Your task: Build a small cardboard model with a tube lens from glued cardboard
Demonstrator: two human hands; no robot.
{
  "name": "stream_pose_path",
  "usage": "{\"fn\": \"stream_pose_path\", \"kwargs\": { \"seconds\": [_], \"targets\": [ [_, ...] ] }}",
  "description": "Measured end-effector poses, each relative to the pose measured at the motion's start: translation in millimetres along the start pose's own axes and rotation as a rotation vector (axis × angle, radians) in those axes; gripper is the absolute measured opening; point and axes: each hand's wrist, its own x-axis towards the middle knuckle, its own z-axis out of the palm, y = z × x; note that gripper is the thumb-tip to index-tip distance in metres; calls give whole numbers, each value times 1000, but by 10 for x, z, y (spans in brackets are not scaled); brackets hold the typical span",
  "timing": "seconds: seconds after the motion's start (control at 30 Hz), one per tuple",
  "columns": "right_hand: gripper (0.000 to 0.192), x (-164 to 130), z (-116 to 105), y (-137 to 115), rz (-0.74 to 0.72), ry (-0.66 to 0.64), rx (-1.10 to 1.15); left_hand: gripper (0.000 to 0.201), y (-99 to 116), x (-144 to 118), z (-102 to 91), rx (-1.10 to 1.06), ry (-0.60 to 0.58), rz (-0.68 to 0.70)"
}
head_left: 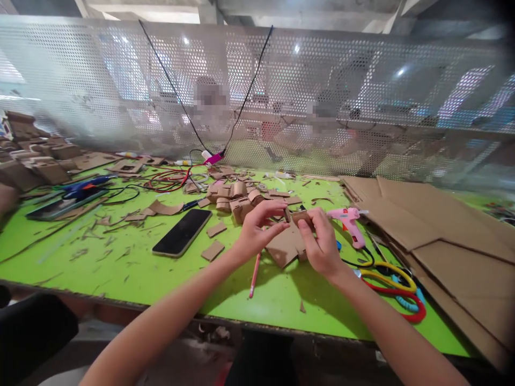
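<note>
Both my hands meet over the green table (132, 273) around a small folded cardboard piece (300, 217). My left hand (259, 228) pinches its left side with fingertips near a short dark strip. My right hand (319, 241) grips its right end. Under the hands lies a flat cardboard piece (284, 247). A pink pencil (254, 276) rests just below my left wrist. A pink glue gun (351, 222) lies right of my right hand.
A black phone (182, 232) lies left of the hands. Small cardboard boxes (235, 198) and scraps sit behind. Large cardboard sheets (450, 236) cover the right side. Scissors with yellow and red handles (396, 287) lie near my right forearm. A perforated metal screen (362, 96) stands at the back.
</note>
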Motion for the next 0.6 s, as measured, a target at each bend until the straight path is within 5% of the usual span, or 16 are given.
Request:
{"fn": "stream_pose_path", "kwargs": {
  "seconds": [0.6],
  "targets": [
    [14, -9, 23, -5, -16, -27, 64, 33, -13, -4, -14, -9, -30, 46]
  ]
}}
